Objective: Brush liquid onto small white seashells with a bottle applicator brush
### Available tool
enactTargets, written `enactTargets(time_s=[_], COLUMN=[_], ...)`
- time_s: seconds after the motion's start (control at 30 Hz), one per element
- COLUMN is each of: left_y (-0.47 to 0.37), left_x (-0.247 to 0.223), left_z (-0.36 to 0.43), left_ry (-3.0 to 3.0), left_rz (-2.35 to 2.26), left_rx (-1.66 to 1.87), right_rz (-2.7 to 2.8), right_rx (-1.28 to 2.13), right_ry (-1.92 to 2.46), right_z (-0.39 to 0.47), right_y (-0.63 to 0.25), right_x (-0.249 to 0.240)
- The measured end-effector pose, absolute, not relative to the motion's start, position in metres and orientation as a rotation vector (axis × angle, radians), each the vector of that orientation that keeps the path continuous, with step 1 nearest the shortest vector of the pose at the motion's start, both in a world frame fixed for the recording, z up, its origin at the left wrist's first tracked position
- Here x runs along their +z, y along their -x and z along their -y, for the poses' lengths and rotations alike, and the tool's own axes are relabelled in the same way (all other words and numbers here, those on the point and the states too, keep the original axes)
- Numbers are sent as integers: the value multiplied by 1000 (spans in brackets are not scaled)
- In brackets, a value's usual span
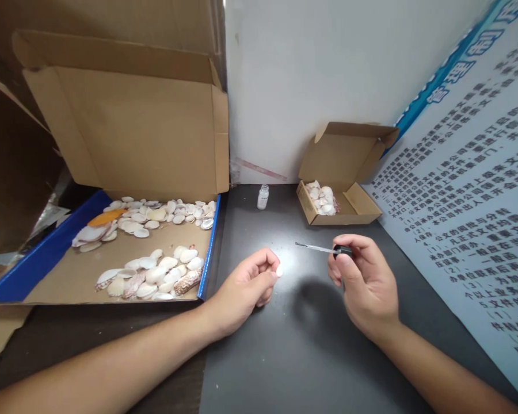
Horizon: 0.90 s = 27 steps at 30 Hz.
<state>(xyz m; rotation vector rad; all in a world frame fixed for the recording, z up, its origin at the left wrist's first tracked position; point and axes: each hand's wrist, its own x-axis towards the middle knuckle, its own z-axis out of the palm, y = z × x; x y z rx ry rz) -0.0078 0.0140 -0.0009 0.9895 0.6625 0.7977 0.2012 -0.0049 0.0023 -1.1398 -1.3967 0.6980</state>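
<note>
Between the thumb and fingers of my left hand (252, 283) is a small white seashell (279, 270), mostly covered by the fingertips. My right hand (365, 282) pinches the black cap of a brush applicator (342, 251). Its thin stem points left toward the shell, with a gap between the tip and the shell. Beyond both hands, a small clear glass bottle (263, 197) stands upright with no cap on it. A white label is on its side.
To the left, an open blue-edged cardboard box (56, 282) holds many seashells and an orange piece (106, 217). A smaller open carton (347, 219) with shells stands at the back right. A printed poster (470, 172) rises along the right side.
</note>
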Motion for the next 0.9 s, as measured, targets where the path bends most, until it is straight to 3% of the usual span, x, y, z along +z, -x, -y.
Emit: enactTargets(time_s=[0.3,0.9], left_y=[8,10], left_x=[3,2], left_z=[-15,-19], left_ry=[-891,-960], left_rz=[-761,-762], left_rx=[929,783], right_rz=[1360,1499], right_rx=[913,813], right_ry=[961,950], right_z=[-34,-21], right_y=[-166,-176], right_x=[0,-19])
